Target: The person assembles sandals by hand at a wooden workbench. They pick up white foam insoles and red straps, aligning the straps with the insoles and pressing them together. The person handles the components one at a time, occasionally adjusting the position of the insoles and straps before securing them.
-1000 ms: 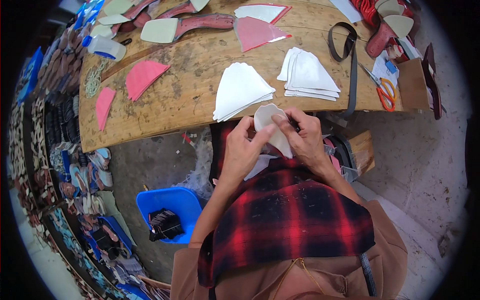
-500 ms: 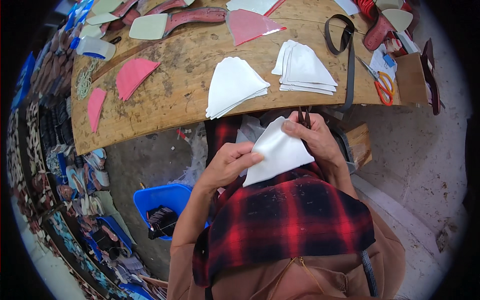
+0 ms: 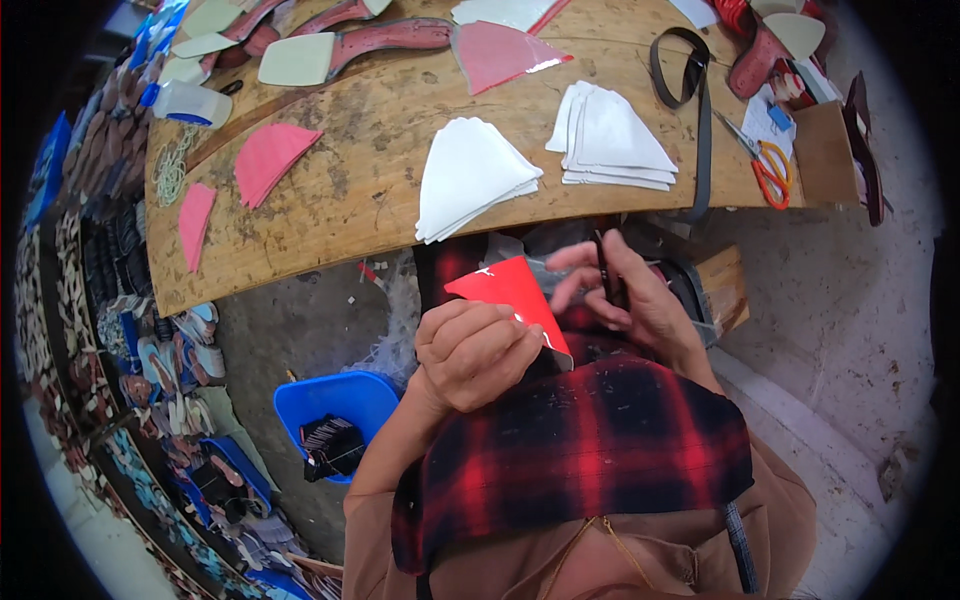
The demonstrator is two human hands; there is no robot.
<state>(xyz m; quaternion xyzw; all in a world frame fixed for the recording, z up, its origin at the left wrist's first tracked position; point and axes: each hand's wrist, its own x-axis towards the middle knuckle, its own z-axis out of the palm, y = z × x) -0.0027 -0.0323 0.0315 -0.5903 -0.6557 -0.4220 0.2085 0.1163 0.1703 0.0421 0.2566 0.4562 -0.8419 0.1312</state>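
Note:
My left hand (image 3: 475,350) is closed over a curved leather piece (image 3: 505,284). Its glossy red face with small white marks now shows. Just to the right, my right hand (image 3: 635,290) carries small dark thread snips (image 3: 604,262) against its palm, with several fingers partly spread and apart from the red piece. Both hands are above my lap, covered by a red-and-black checked cloth (image 3: 590,430), in front of the table edge. On the table beyond lie two stacks of white cut pieces, a left stack (image 3: 472,180) and a right stack (image 3: 615,140).
The worn wooden table (image 3: 370,150) bears pink pieces (image 3: 275,162), a plastic bottle (image 3: 195,103), a black strap (image 3: 702,140) and orange-handled scissors (image 3: 770,175). Red shoe parts (image 3: 395,42) lie at the back. A blue bin (image 3: 345,400) stands low at left, near shelves of shoe parts (image 3: 170,370).
The piece has turned over from its white side to its red side. My right hand has let go of it and moved slightly lower, keeping the snips. My left hand has wrapped round it.

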